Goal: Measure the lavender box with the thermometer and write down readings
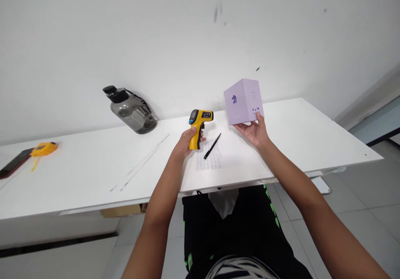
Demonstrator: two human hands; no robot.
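Observation:
My left hand [186, 140] is wrapped round the grip of a yellow and black infrared thermometer [194, 136], whose nose points right toward the box. A light purple box [236, 104] with a dark blue horse-head mark rests on my right hand [254, 132]. The fingers are under its bottom edge and the thumb presses its right face, so it is tilted above the table. Between my hands a black pen [212, 146] lies across a sheet of paper [215, 162] covered in rows of small writing. Part of that sheet is behind my left hand.
The white table [93, 166] runs along a white wall. A grey clear water bottle [133, 113] with a black cap stands at the back left. Farther left are a yellow tape measure [44, 148] and a dark phone-like slab [15, 162]. The table's right corner [379, 158] overhangs a tiled floor.

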